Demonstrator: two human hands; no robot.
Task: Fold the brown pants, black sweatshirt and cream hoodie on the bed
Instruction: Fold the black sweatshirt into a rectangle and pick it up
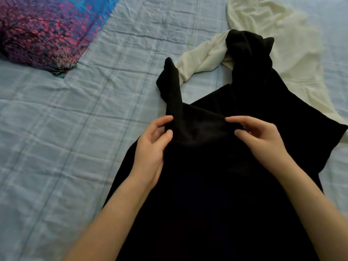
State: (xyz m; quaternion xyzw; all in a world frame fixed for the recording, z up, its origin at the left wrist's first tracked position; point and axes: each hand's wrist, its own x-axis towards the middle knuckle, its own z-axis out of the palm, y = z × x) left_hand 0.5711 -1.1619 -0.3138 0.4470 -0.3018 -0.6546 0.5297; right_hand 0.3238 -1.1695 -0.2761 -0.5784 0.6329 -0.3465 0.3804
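Left hand [152, 146], right hand [261, 140] apparently pinch black sweatshirt [207, 185].

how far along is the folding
Nothing in view looks folded. The left hand and right hand pinch the black sweatshirt, spread out with sleeves loose: that is in hand. The cream hoodie lies rumpled beyond it, left to do. The brown pants are out of view.

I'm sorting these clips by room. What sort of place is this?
Most likely a bedroom: a pale blue checked bedsheet, a patterned pillow at its far left, and a black sweatshirt and cream hoodie lying on it.
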